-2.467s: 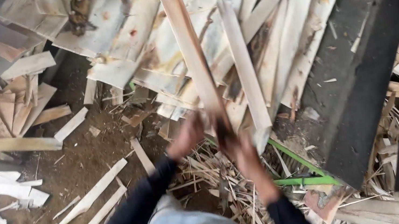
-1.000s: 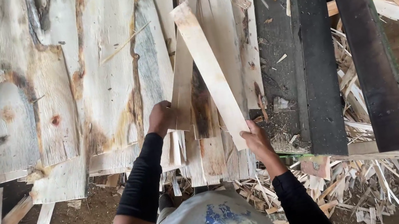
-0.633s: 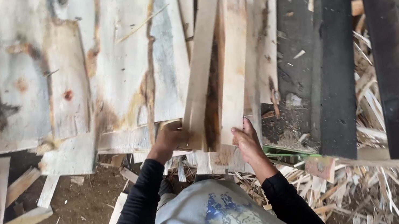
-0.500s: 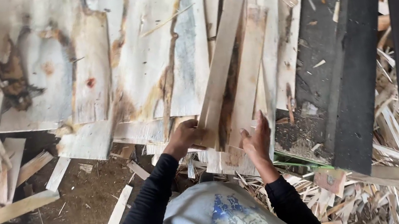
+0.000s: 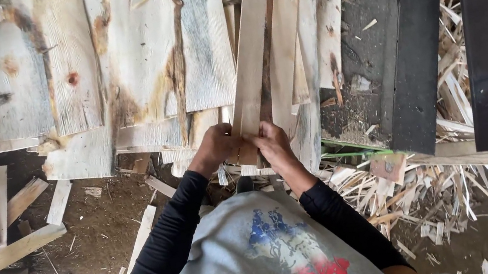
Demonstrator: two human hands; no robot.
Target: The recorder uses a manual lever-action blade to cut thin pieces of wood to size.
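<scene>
A: Nearest the camera, what do the hands hold?

B: The left hand (image 5: 214, 151) and the right hand (image 5: 272, 145) meet at the near end of a pale wood slat (image 5: 252, 62). Each grip is pressed shut around that end, fingers curled over its edges. The slat runs away from the body, lying on top of a stack of similar slats (image 5: 304, 59).

A: How would such a slat handle?

B: Judged from its look: thin, narrow and long, so light, fairly stiff along its length yet liable to flex or split if levered from one end. The sawn face seems rough and splintery, not slippery. A hold at the end, as shown, suits sliding it; lifting it level would call for a grip nearer the middle.

A: And beyond the hands?

B: To the left lie broad weathered boards (image 5: 46, 78) with brown stains and a knot. To the right stand two dark planks (image 5: 485, 27), with a green strip (image 5: 354, 152) near their base. Offcuts and splinters (image 5: 414, 194) cover the dirt floor (image 5: 100, 229).

A: Any packages, labels or signs?

B: None visible. The only printed thing is a red, white and blue design on the person's grey shirt (image 5: 280, 264).
</scene>
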